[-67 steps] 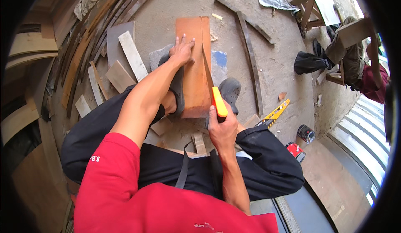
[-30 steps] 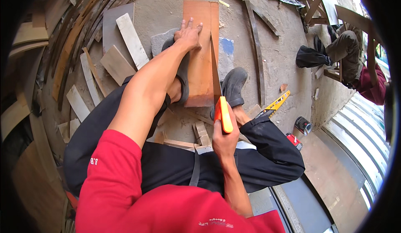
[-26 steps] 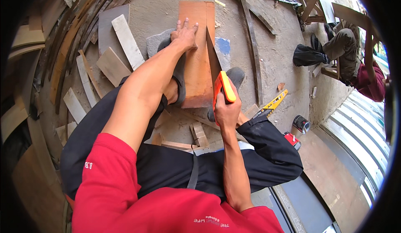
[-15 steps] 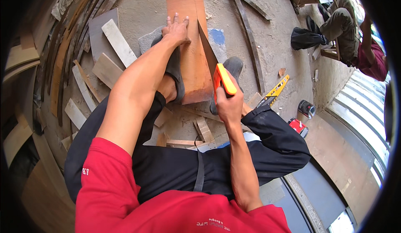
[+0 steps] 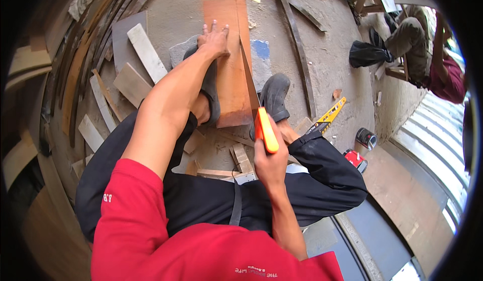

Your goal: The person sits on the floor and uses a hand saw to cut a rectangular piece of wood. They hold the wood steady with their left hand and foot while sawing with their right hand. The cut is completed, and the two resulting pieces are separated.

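Note:
My right hand (image 5: 271, 162) is closed around the orange and yellow handle of a handsaw (image 5: 248, 77). The saw's dark blade slants up and away from me, its far part against a reddish-brown board (image 5: 232, 97) along a lengthwise line near its right edge. Flat on that board, fingers spread, my left hand (image 5: 213, 42) presses down. My left foot in a dark grey shoe (image 5: 211, 92) rests on the board's left side. The other shoe (image 5: 275, 95) stands to the right of the blade. Under the board lies a grey slab with a blue patch (image 5: 260, 49).
Wood offcuts (image 5: 146, 53) and long strips (image 5: 83, 74) lie at the left. Dark battens (image 5: 298, 54) cross the floor at the right, near a yellow-and-black saw (image 5: 329, 116), a dark can (image 5: 366, 138) and a red can (image 5: 355, 160). Another person (image 5: 415, 42) sits at the far right.
My right hand has drawn the saw back toward me and slightly left, with the handle now past the board's near end. My left hand stays on the board; the view has shifted slightly.

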A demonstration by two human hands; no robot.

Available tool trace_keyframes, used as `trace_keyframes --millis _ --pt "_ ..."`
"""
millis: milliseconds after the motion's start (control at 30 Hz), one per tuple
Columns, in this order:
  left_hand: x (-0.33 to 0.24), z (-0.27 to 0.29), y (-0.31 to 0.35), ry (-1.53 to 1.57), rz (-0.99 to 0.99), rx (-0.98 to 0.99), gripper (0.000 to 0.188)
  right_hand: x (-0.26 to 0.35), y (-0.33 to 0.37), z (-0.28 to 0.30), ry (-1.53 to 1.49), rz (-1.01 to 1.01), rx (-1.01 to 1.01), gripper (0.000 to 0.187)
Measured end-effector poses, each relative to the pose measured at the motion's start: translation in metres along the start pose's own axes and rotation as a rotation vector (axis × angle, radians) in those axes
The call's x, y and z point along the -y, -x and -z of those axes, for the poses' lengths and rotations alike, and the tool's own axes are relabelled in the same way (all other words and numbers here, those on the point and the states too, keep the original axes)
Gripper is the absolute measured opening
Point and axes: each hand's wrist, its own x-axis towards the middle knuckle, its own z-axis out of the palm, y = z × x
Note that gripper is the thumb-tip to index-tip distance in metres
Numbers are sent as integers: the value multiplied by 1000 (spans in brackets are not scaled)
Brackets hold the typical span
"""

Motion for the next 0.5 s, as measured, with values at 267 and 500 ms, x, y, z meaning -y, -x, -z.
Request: trace_keyframes --millis 267,500 --pt "5 -15 -7 9 -20 -22 106 -19 -56 -30 -61 23 -33 52" --pt "-5 -12 -1 17 -39 -28 104 -21 -69 -20 -97 -105 -23 48"
